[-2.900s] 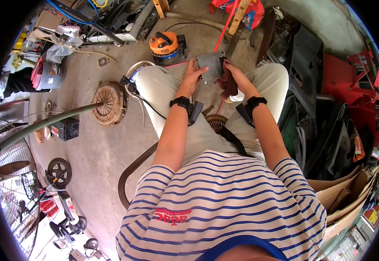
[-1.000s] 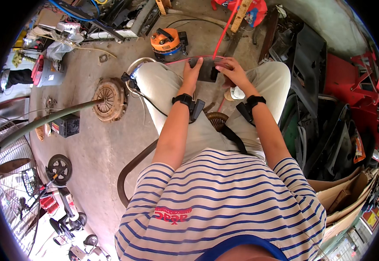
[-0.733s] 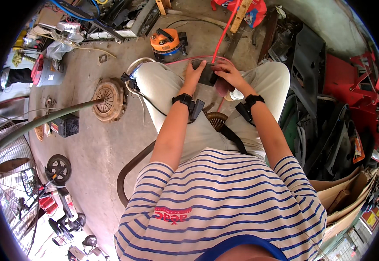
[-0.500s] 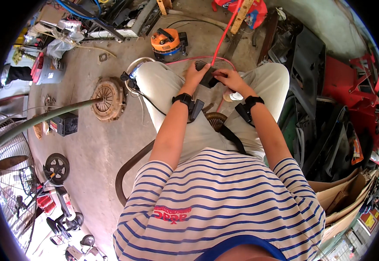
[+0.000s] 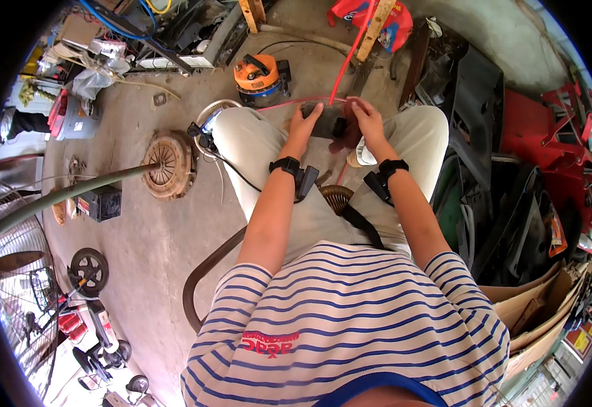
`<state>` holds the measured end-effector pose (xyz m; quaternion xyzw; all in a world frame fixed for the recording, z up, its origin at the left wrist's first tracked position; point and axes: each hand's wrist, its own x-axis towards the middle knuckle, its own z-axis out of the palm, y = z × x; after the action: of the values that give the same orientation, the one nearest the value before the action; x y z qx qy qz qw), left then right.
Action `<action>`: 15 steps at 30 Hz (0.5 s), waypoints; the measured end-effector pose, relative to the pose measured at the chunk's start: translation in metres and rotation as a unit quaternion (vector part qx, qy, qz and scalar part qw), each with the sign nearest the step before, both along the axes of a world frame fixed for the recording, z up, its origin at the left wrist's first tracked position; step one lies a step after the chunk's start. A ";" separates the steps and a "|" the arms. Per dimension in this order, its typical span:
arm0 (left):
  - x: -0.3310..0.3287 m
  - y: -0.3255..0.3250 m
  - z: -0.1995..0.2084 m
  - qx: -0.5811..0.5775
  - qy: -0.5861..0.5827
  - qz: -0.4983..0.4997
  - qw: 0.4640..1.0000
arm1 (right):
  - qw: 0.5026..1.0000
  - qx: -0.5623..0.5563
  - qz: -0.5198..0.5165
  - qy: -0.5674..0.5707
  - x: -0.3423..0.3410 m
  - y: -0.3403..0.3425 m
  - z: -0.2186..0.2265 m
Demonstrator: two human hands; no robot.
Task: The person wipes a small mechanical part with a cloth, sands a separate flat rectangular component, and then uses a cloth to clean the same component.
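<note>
Between my knees, my left hand [image 5: 300,129] is closed on the left edge of a flat dark grey piece [image 5: 322,124], its thumb on top. A small black part shows at the right end of that piece. On the other side, my right hand [image 5: 368,123] is closed on a thin reddish-brown piece [image 5: 350,122], which looks like a bent sheet or cloth; its exact kind cannot be made out. The two pieces lie side by side and seem to touch. A white and tan round object [image 5: 359,157] sits just below my right hand.
A red hose [image 5: 350,61] runs down close to my hands. Ahead stands an orange and blue machine [image 5: 258,76]. A clutch pressure plate [image 5: 168,163] lies to the left, near a black battery [image 5: 100,202]. Dark panels [image 5: 472,102] and red parts [image 5: 540,122] are piled on the right.
My right hand has shifted slightly right and turned, so the reddish-brown piece shows more. The dark piece has been turned flatter, and my hands are farther apart.
</note>
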<state>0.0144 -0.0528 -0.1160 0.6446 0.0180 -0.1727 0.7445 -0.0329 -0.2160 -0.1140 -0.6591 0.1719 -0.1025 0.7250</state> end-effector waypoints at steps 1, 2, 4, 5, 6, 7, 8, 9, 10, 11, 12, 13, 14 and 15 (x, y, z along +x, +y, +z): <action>0.000 0.000 0.002 -0.001 0.000 -0.001 1.000 | 0.997 0.031 -0.072 0.017 0.000 -0.004 -0.005; -0.001 -0.001 0.005 -0.012 0.030 0.013 0.999 | 0.997 0.030 -0.074 0.019 0.000 -0.014 -0.010; -0.003 -0.003 0.009 -0.023 0.062 0.027 0.997 | 0.967 0.056 -0.228 0.097 -0.002 -0.031 -0.016; -0.003 0.001 0.008 0.001 0.040 0.023 0.999 | 0.968 0.058 -0.224 0.100 -0.002 -0.023 -0.003; -0.003 0.005 0.007 0.025 0.019 0.020 0.999 | 0.966 0.142 -0.200 0.077 -0.003 -0.017 0.011; -0.003 0.004 0.006 0.025 0.020 0.020 0.999 | 0.957 0.223 -0.179 0.053 -0.005 -0.014 0.023; -0.004 0.003 0.005 0.057 0.008 -0.004 0.998 | 0.963 0.232 -0.104 0.092 -0.007 -0.016 0.021; -0.004 0.002 0.003 0.088 -0.003 -0.028 0.996 | 0.963 0.232 -0.103 0.093 -0.007 -0.012 0.022; -0.004 0.000 -0.001 0.088 -0.001 -0.028 0.996 | 0.988 0.121 0.030 0.093 -0.009 -0.006 0.024; -0.004 -0.001 -0.005 0.099 -0.005 -0.038 0.994 | 0.983 0.006 0.162 0.090 -0.010 -0.003 0.025; -0.003 -0.002 -0.009 0.109 -0.008 -0.048 0.993 | 0.982 0.006 0.163 0.091 -0.010 -0.005 0.013; -0.003 -0.007 -0.012 0.108 -0.007 -0.053 0.993 | 0.962 -0.191 0.196 -0.010 -0.010 -0.014 -0.008; -0.002 -0.006 -0.014 0.092 -0.006 -0.051 0.994 | 0.931 -0.286 0.218 -0.060 -0.008 -0.014 -0.009; -0.001 -0.005 -0.016 0.076 -0.005 -0.050 0.996 | 0.891 -0.376 0.226 -0.114 -0.007 -0.014 -0.010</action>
<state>0.0130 -0.0580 -0.1324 0.7004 -0.0054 -0.2046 0.6838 -0.0398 -0.2296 -0.1244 -0.8873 -0.1166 -0.0673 0.4411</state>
